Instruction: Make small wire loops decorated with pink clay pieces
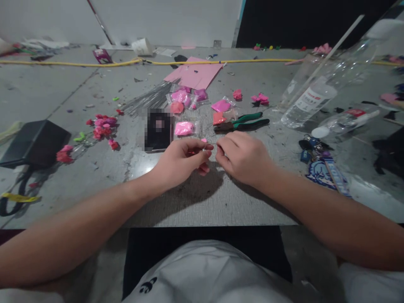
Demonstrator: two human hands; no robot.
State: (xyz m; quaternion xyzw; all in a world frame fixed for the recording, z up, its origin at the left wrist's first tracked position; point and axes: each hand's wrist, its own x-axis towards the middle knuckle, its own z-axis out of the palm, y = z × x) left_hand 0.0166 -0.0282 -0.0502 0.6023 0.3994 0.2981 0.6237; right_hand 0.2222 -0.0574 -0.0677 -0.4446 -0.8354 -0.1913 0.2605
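Observation:
In the middle of the table's near side, my left hand (186, 158) is closed in a pinch, thumb against forefinger. A short stretch of thin wire (213, 144) runs from its fingertips to my right hand (241, 155), which is also closed, knuckles up, fingertips pinched on the wire. A small pink bit (204, 140) shows by my left fingertips; whether it touches the wire is unclear. Just beyond my hands lie a bag of pink clay (184, 128), a bag of orange-red clay (220, 118) and green-handled pliers (243, 123).
Loose thin wires (150, 97) fan out behind a dark, partly blurred device (158, 130). Red and pink clay flowers (102, 126) lie left, near a black box (34, 143). Plastic bottles (311, 101) and keys with charms (315, 153) are right. A yellow cable (94, 64) crosses the back.

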